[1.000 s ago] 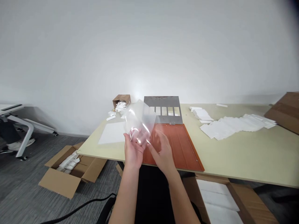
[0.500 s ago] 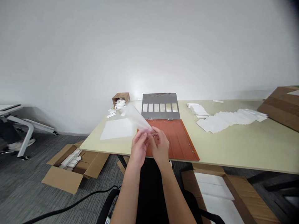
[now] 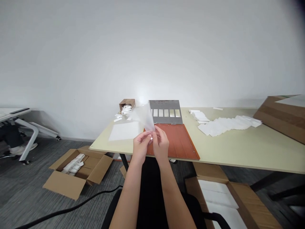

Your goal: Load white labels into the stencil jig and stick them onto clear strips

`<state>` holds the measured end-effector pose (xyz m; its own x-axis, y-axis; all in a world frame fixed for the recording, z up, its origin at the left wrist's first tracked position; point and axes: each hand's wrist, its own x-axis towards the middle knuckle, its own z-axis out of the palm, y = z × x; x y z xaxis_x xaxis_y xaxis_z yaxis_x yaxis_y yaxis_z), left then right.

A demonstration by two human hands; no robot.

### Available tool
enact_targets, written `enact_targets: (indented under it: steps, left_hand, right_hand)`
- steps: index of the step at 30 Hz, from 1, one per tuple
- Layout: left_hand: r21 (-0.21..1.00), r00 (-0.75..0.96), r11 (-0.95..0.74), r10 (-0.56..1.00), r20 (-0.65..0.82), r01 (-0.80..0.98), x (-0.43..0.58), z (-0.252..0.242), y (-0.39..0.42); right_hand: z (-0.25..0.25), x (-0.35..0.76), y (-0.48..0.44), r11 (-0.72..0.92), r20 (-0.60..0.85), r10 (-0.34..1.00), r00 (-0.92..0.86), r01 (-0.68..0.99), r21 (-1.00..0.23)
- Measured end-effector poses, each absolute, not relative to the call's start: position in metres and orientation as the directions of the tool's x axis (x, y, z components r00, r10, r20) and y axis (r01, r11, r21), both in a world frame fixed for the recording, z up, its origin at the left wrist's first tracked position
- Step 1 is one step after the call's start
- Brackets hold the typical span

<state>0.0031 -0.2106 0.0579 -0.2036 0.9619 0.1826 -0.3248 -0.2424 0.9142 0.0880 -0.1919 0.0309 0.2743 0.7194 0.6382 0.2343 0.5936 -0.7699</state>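
A clear, thin plastic sheet (image 3: pixel 145 117) stands up from my fingers, its near corner pinched. My left hand (image 3: pixel 140 144) is closed on that corner, fingertips meeting those of my right hand (image 3: pixel 160 143), which is closed on it too. Both hands hover over the near left part of a reddish-brown board (image 3: pixel 181 141). Hinged to its far edge, a grey metal plate (image 3: pixel 164 104) with a row of rectangular openings stands raised. To the left lies a flat stack of white sheets (image 3: pixel 124 131). Whatever sits between my fingertips is mostly hidden.
Overlapping white paper pieces (image 3: pixel 226 124) spread over the table (image 3: pixel 238 149) at right, near a tilted cardboard box (image 3: pixel 281 117). A small box of white scraps (image 3: pixel 127 102) stands back left. Open cartons sit on the floor at left (image 3: pixel 64 181) and right (image 3: pixel 254 197).
The plastic sheet has swung from leaning left to more upright, now partly in front of the grey plate. My hands stay pinched together. The camera view has shifted slightly.
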Motion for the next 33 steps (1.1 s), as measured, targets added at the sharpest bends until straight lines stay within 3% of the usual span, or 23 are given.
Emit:
enact_targets:
  steps: [5, 10, 13, 16, 20, 33]
  left_hand:
    - [0.919, -0.260, -0.368, 0.909, 0.325, -0.139, -0.005, 0.069, -0.216]
    - [0.895, -0.184, -0.438, 0.876, 0.446, 0.084, -0.014, 0.085, -0.229]
    - [0.775, -0.083, -0.483, 0.825, 0.558, 0.408, -0.017, 0.095, -0.241]
    - [0.657, 0.007, -0.498, 0.800, 0.600, 0.567, -0.018, 0.102, -0.248]
    - [0.587, 0.058, -0.510, 0.783, 0.619, 0.629, -0.014, 0.105, -0.250]
    - [0.574, 0.080, -0.567, 0.749, 0.658, 0.591, 0.002, 0.095, -0.253]
  right_hand:
    - [0.035, 0.099, -0.191, 0.690, 0.805, 0.576, 0.142, 0.445, -0.571]
    - [0.043, 0.109, -0.189, 0.718, 0.869, 0.494, 0.008, 0.560, -0.413]
    - [0.053, 0.114, -0.192, 0.734, 0.885, 0.459, -0.083, 0.595, -0.326]
    - [0.062, 0.118, -0.196, 0.754, 0.894, 0.426, -0.141, 0.602, -0.264]
    - [0.071, 0.122, -0.200, 0.780, 0.903, 0.402, -0.154, 0.575, -0.249]
    - [0.069, 0.127, -0.207, 0.799, 0.891, 0.446, -0.090, 0.489, -0.350]
